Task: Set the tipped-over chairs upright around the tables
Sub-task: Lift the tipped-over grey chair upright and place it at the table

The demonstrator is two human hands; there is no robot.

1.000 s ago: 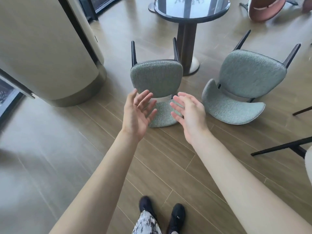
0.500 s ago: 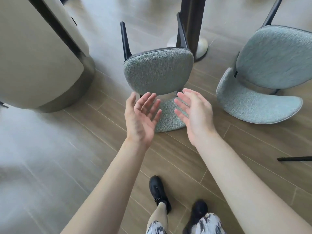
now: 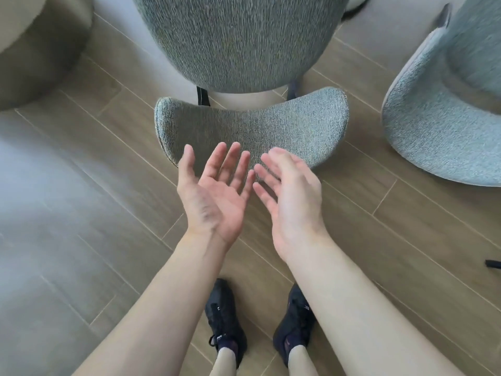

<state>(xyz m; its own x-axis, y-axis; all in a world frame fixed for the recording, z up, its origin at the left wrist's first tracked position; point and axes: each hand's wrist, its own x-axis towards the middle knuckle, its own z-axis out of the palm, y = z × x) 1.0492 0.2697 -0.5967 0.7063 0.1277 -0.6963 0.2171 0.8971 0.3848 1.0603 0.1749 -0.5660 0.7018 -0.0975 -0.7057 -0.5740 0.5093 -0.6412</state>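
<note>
Since 0.5 s ago the view has closed in and tipped downward: the tipped-over chair (image 3: 252,131) now fills the upper middle of the picture, its dark legs and the worktop's pedestal have dropped out of the top edge, and both black shoes (image 3: 223,321) stand side by side below the forearms instead of staggered. The left hand (image 3: 214,196) is palm-up with its fingers (image 3: 217,158) spread and nearly straight, holding nothing; the right hand (image 3: 290,196) is turned edge-on, palm toward the left, its fingers (image 3: 267,172) loosely extended and blurred, also holding nothing. Whether any fingertip touches the fabric cannot be told. Just beyond the fingertips of both hands lies the chair's curved backrest, a kidney-shaped pad in nubbly grey-green bouclé weave lying on the floor (image 3: 406,226), with the rounded seat pad in the same fabric standing up behind it, joined by 2 short dark struts. Well to the right of the right hand's fingers lies a second chair (image 3: 433,126) in a paler, softer-looking green weave, likewise on its back. Far to the left of the left hand's fingers is a smooth beige rounded column base (image 3: 40,50). The floor is wood-grain planks with thin pale joints, glazed by glare on the left.
</note>
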